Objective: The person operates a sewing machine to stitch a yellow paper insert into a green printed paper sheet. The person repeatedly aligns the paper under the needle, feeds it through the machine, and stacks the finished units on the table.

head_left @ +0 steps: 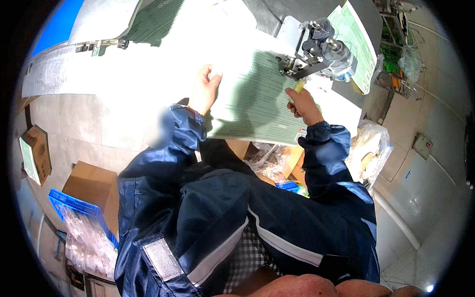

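A large pale green printed sheet point(247, 116) lies on the worktop, its left part washed out by glare. My left hand point(204, 91) rests on the bright area at the sheet's left, thumb apart from the fingers and holding nothing I can see. To the right, my right hand point(305, 106) grips a small pale yellow piece point(299, 86) between thumb and fingers; its kind cannot be made out. The piece is just below a small metal machine point(316, 49) with black rollers and reels, which stands over the sheet's upper right. A shadow falls across the sheet's middle.
More green printed sheets point(358, 52) lie behind the machine at the right. At far left, a metal bracket with a black knob point(122, 44) sits on the worktop. Below are a cardboard box point(91, 190), a blue crate point(74, 210) and clear plastic bags point(368, 148).
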Available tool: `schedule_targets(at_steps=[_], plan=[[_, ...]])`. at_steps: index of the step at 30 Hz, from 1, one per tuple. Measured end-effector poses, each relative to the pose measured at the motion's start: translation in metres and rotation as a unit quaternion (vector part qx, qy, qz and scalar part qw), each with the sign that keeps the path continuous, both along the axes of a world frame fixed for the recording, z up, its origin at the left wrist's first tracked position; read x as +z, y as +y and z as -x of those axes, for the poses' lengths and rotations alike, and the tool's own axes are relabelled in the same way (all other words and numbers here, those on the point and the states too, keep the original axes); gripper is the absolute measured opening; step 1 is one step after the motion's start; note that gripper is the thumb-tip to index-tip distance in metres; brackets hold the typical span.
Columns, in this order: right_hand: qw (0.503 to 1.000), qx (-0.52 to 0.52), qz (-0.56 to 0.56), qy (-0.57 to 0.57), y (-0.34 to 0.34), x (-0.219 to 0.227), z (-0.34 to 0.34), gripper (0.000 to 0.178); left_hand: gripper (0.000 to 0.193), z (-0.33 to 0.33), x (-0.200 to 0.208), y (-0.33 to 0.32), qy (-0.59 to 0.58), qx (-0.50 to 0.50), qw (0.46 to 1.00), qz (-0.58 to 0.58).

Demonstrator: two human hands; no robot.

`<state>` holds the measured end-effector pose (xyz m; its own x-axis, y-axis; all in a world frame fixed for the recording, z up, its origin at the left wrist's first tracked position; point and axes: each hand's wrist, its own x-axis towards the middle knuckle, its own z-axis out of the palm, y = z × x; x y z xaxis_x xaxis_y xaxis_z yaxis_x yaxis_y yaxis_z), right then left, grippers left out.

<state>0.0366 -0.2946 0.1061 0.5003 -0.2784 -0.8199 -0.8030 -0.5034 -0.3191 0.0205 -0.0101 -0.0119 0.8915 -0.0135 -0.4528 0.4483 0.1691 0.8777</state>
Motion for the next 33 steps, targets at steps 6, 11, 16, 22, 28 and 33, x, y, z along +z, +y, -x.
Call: schedule_targets(at_steps=[6, 11, 16, 22, 28, 33], plan=[[1.000, -0.011, 0.007, 0.004, 0.005, 0.000, -0.002, 0.034, 0.026, 0.001, 0.004, -0.003, -0.013, 0.022, 0.999, 0.024], [1.000, -0.020, 0.011, 0.005, 0.005, -0.007, -0.001, 0.035, 0.026, 0.004, -0.001, -0.007, -0.020, 0.035, 0.998, 0.039], [0.998, -0.021, 0.039, -0.041, 0.005, -0.023, 0.007, 0.034, 0.025, 0.006, 0.003, -0.005, 0.002, 0.012, 1.000, 0.003], [0.967, 0.066, 0.165, -0.181, -0.014, -0.075, 0.027, 0.041, 0.025, 0.004, 0.005, -0.003, 0.005, 0.011, 0.998, 0.057], [0.987, 0.026, 0.104, -0.117, -0.002, -0.053, 0.010, 0.040, 0.023, -0.001, -0.015, -0.001, -0.031, -0.007, 0.999, -0.023], [0.992, -0.015, 0.044, -0.115, 0.004, -0.023, 0.008, 0.038, 0.022, -0.005, 0.005, 0.000, -0.017, -0.022, 0.997, -0.065]])
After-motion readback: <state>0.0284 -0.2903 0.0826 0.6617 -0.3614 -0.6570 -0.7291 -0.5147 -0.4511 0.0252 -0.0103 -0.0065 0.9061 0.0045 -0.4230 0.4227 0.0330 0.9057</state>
